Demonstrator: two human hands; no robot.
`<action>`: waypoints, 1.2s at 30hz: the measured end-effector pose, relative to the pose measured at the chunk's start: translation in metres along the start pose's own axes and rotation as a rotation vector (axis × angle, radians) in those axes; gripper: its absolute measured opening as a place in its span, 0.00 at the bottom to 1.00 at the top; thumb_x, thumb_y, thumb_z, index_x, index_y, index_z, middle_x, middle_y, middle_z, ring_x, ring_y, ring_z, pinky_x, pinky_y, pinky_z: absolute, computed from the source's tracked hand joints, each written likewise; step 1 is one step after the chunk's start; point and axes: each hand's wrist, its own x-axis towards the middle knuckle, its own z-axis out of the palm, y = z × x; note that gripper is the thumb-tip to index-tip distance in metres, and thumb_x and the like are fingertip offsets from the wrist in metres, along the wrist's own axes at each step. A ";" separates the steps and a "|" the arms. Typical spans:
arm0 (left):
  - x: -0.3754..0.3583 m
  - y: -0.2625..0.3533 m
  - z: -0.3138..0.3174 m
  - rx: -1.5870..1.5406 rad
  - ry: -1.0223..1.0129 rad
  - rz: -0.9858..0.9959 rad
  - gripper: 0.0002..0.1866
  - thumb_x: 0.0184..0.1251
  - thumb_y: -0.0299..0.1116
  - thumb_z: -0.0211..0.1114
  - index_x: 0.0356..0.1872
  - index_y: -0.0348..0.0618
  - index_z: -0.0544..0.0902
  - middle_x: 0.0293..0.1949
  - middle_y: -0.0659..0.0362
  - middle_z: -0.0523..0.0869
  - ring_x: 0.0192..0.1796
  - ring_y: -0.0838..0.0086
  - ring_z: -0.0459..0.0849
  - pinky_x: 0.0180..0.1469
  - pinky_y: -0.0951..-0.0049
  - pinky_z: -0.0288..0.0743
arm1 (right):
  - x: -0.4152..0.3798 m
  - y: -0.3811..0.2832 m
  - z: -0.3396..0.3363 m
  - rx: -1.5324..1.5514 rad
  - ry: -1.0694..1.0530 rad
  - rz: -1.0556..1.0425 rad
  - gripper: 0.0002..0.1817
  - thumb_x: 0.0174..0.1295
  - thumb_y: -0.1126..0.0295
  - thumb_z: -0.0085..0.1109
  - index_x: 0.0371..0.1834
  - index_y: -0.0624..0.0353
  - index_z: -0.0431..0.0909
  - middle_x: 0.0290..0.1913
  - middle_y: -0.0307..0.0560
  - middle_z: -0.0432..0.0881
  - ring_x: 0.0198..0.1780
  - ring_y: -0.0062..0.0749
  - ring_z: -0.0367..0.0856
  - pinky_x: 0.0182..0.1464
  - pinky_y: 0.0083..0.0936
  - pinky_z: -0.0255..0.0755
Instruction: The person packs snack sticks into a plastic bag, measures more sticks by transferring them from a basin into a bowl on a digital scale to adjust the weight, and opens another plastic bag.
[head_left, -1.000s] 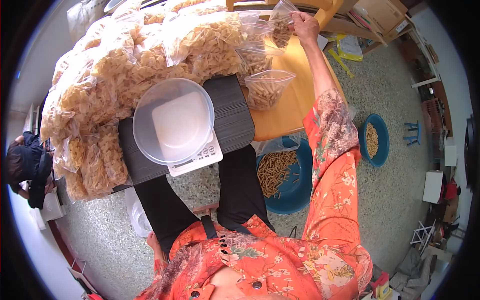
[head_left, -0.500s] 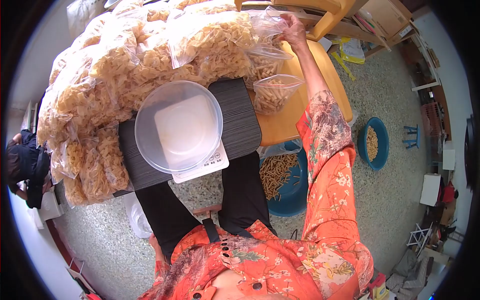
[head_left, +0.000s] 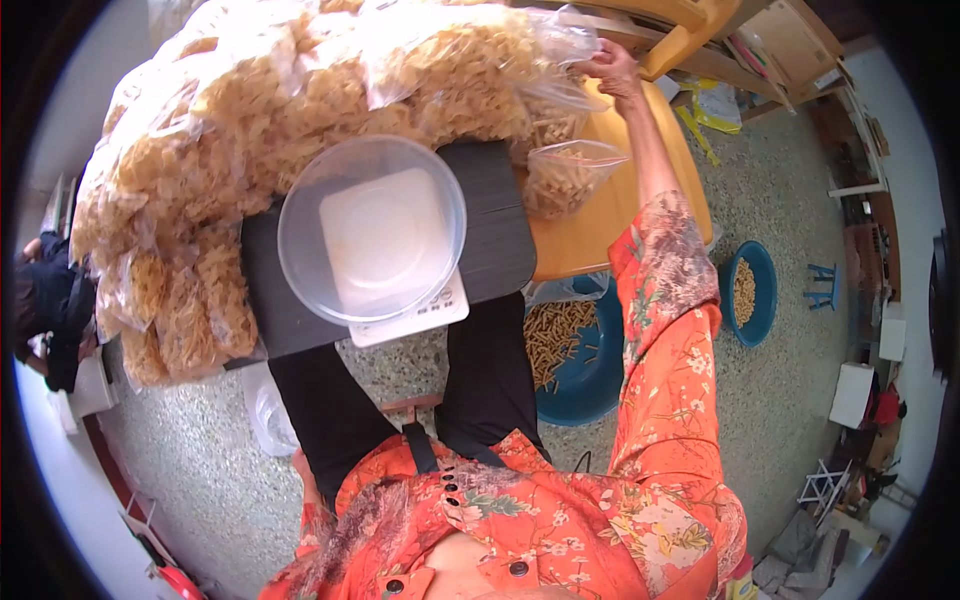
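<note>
My right hand (head_left: pixel 614 72) reaches to the far end of the wooden chair seat, its fingers closed on the edge of a clear plastic bag (head_left: pixel 566 42). Closer to me on the same seat stands a zip bag of short tan sticks (head_left: pixel 568 180), with another partly hidden behind it. In front of me a clear round tub (head_left: pixel 372 230) rests on a white scale (head_left: pixel 410 316); I see nothing in the tub. Only a sliver of my left hand (head_left: pixel 303 468) shows beside my thigh, near a clear plastic bag (head_left: pixel 270 412); its fingers are hidden.
Bags of pale curly flakes (head_left: pixel 230 150) are heaped along the dark table (head_left: pixel 490 205). Blue basins of tan pieces, one near (head_left: pixel 585 385) and one farther right (head_left: pixel 765 310), stand on the floor by a small blue stool (head_left: pixel 822 287). A person (head_left: pixel 55 310) is at the far left.
The view has shifted slightly, so the tub and table sit a little higher. My right hand stays at the plastic bag, a little farther right and lower in view.
</note>
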 end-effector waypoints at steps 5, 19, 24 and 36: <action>-0.001 -0.009 0.001 0.023 0.052 -0.121 0.16 0.64 0.41 0.63 0.38 0.37 0.86 0.29 0.55 0.88 0.35 0.77 0.84 0.39 0.70 0.76 | -0.016 0.024 -0.027 0.068 0.059 0.111 0.30 0.53 0.65 0.74 0.59 0.60 0.74 0.44 0.40 0.82 0.35 0.20 0.79 0.24 0.13 0.65; 0.020 0.038 0.022 -0.357 0.267 -0.293 0.16 0.68 0.46 0.61 0.33 0.42 0.83 0.22 0.62 0.81 0.22 0.79 0.76 0.25 0.79 0.69 | -0.167 0.010 -0.041 0.052 0.392 -0.038 0.18 0.61 0.69 0.65 0.50 0.67 0.75 0.32 0.38 0.79 0.28 0.17 0.76 0.25 0.12 0.66; 0.024 0.090 0.009 -0.851 0.343 -0.418 0.15 0.69 0.45 0.60 0.28 0.46 0.75 0.17 0.65 0.74 0.16 0.81 0.70 0.16 0.82 0.61 | -0.273 -0.021 -0.003 0.010 0.483 -0.056 0.12 0.64 0.67 0.63 0.44 0.63 0.76 0.29 0.36 0.78 0.26 0.15 0.72 0.25 0.12 0.63; -0.018 0.270 0.016 -0.902 -0.126 0.175 0.23 0.77 0.49 0.49 0.26 0.43 0.77 0.19 0.63 0.77 0.17 0.83 0.73 0.16 0.82 0.64 | -0.465 0.122 0.057 0.033 0.333 0.427 0.12 0.63 0.68 0.62 0.48 0.61 0.79 0.30 0.35 0.80 0.23 0.15 0.73 0.22 0.14 0.65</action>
